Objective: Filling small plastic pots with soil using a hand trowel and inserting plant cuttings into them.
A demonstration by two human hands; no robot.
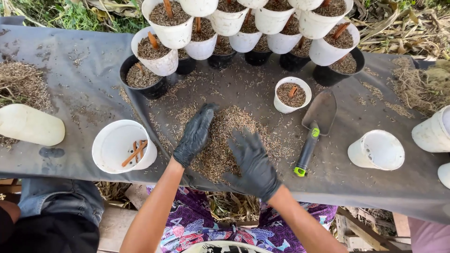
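Tan husk heap (225, 140) (dry, loose) under open, flat left hand (194, 133), right hand (253, 164).

- Stacked white pots (243, 21), top centre: the uppermost row is cut by the frame's top edge; rims and fill only partly shown.
- Black pots (220, 60) beneath the stack: mostly hidden by the white pots above them.
- White pot (433, 131), right edge: cut off, only its left part visible; another white rim (445, 174) below it shows as a sliver.
- Pale jug-like container (28, 124), left edge: its end is cropped.
- Husk pile (225, 140), centre: partly covered by the left hand (194, 136) and right hand (255, 164).
- Person's sleeve (429, 234), lower right corner: cropped.
- Round patterned object (222, 247), bottom centre: cut off, kind unclear.
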